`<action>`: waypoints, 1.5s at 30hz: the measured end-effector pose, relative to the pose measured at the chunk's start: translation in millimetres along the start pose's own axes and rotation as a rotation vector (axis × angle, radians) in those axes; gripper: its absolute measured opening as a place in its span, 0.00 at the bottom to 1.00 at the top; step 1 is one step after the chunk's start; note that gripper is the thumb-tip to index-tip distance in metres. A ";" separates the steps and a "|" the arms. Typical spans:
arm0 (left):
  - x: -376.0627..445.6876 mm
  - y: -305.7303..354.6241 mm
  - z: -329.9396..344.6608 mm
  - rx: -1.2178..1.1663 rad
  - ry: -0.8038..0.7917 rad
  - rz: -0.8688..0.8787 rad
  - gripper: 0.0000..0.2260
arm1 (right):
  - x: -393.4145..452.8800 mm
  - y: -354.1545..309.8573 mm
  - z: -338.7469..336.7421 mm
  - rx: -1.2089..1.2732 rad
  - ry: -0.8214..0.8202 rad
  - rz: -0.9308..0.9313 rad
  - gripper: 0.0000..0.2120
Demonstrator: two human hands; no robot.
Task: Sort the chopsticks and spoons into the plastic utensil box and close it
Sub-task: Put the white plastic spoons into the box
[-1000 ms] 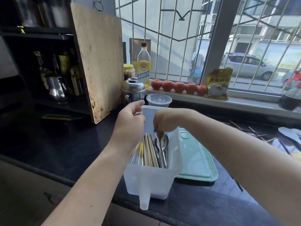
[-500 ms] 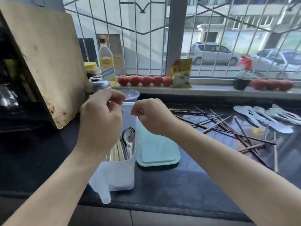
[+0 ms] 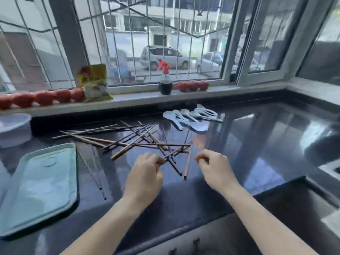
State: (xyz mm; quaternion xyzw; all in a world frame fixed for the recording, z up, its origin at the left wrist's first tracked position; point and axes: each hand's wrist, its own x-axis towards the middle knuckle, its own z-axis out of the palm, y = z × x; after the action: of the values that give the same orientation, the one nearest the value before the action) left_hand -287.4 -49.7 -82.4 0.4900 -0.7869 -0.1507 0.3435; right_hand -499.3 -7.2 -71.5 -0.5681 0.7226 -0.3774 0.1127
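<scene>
Just ahead of our loosely curled, empty fingers lie the scattered chopsticks (image 3: 128, 140); both hands, left hand (image 3: 145, 173) and right hand (image 3: 215, 168), have left the box, now out of view, for another load; spoons (image 3: 189, 118) wait beyond.

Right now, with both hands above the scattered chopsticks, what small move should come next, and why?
Probably the left hand should pinch the near end of the dark chopstick just before its fingertips and lift it. The chopsticks lie crossed in a loose pile on the black counter, and both hands look empty; the right hand hovers beside the pile. The white spoons lie farther back.
</scene>
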 end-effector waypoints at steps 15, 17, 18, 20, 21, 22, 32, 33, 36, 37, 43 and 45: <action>197.5 14.4 105.1 0.323 -0.104 -0.068 0.13 | 198.4 107.7 1.4 -0.196 0.155 0.145 0.16; 203.4 3.4 112.3 0.384 -0.090 -0.044 0.13 | 230.0 120.3 12.6 -0.291 0.239 0.107 0.17; 205.5 -3.5 113.6 0.405 -0.066 -0.039 0.12 | 243.8 126.7 18.0 -0.364 0.269 0.057 0.16; 208.2 -13.8 113.6 0.426 0.013 -0.020 0.10 | 268.5 138.5 26.6 -0.548 0.293 -0.024 0.13; 208.6 -16.0 113.3 0.428 0.057 -0.002 0.09 | 280.2 143.5 29.1 -0.616 0.289 -0.045 0.13; 207.9 -16.4 113.7 0.430 0.088 0.018 0.08 | 289.8 146.4 31.1 -0.654 0.270 -0.058 0.15; 210.9 -16.1 126.9 0.413 0.085 0.041 0.08 | 314.7 139.5 25.7 -0.653 0.184 0.024 0.07; 210.5 -14.1 125.8 0.411 0.103 0.038 0.08 | 312.3 128.5 19.8 -0.587 0.192 0.042 0.07; 212.5 -5.7 117.5 0.217 0.189 -0.057 0.10 | 305.3 72.4 6.7 -0.172 0.114 0.034 0.07; 216.6 -0.5 112.1 0.005 0.203 -0.142 0.13 | 299.7 47.1 6.9 -0.039 0.053 -0.024 0.06; 238.2 28.4 67.4 -1.341 0.293 -0.748 0.18 | 236.6 -53.7 55.3 0.041 -0.293 -0.390 0.05; 235.1 24.2 59.7 -1.367 0.403 -0.817 0.15 | 237.0 -46.9 51.9 0.135 -0.500 -0.359 0.08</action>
State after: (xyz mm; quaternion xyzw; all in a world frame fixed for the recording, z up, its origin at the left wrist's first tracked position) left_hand -411.4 -249.8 -19.0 0.4382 -0.2042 -0.6190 0.6190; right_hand -512.0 -246.8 -12.6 -0.7530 0.5340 -0.2871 0.2559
